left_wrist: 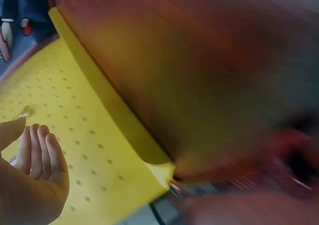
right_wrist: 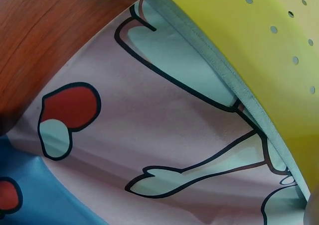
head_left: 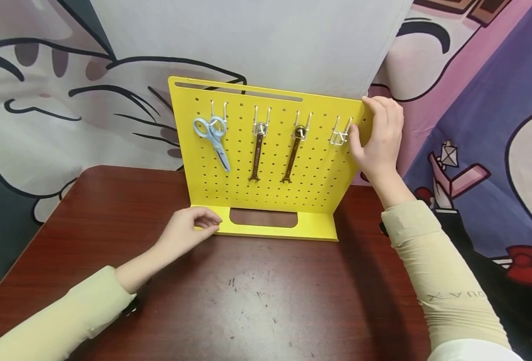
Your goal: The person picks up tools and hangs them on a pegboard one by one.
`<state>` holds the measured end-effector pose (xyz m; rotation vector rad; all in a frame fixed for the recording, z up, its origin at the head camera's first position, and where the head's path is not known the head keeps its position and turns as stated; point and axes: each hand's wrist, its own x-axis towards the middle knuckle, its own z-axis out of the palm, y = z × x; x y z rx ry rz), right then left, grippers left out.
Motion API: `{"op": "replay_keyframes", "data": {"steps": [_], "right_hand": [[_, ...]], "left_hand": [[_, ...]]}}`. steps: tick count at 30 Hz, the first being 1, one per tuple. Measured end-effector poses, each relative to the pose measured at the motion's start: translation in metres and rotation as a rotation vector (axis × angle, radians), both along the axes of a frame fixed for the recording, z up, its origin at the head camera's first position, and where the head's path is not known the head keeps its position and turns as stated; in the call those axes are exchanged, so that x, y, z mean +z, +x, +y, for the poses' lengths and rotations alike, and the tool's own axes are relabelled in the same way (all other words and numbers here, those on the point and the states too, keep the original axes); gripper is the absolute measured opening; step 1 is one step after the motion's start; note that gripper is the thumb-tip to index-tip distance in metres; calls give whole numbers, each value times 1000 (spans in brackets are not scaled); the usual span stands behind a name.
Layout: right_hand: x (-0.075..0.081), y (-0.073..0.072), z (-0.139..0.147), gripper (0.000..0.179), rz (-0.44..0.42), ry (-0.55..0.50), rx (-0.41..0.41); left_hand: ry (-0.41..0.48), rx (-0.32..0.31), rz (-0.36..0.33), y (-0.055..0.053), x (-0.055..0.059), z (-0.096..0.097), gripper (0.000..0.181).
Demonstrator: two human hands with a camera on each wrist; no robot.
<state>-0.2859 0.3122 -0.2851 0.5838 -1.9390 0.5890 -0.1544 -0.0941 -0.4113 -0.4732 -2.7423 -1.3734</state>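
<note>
A yellow pegboard (head_left: 270, 195) stands upright on its base on the table. My right hand (head_left: 380, 135) grips its upper right edge, thumb in front and fingers at the edge. Light blue scissors (head_left: 220, 150) hang from a hook at the left. Two metal wrenches hang in the middle, a left wrench (head_left: 257, 155) and a right wrench (head_left: 292, 155), open ends down. Nothing hangs on the wire hook (head_left: 339, 136) beside my right thumb. At the base's left end is my left hand (head_left: 182, 228), loosely curved with thumb and fingers apart. The left wrist view shows nothing in it.
The dark red-brown table (head_left: 257, 291) extends in front of the board. Behind it hangs a cartoon-printed cloth (head_left: 126, 135), partly covered by a plain white panel (head_left: 257, 40). In the right wrist view, pink printed cloth (right_wrist: 164, 115) lies beyond the board's edge.
</note>
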Motion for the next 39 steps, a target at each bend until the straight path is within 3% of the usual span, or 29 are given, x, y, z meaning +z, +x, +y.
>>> {"op": "replay_keyframes", "data": {"steps": [6,16,29,39], "right_hand": [[0,-1,0,50,5,-6,-1],[-1,0,-1,50,0,-6,-1],[-1,-1,-1,50,-1,-8,-3],[-1,-1,-2,50,-2,-10,-5]], "left_hand": [[-112,31,31,9,-7,-35,14],[-188,108,-2,25,-17,-74,19],[-217,178,-12,31,-40,-92,30],[-213,182,-66,30,-47,-97,33]]}}
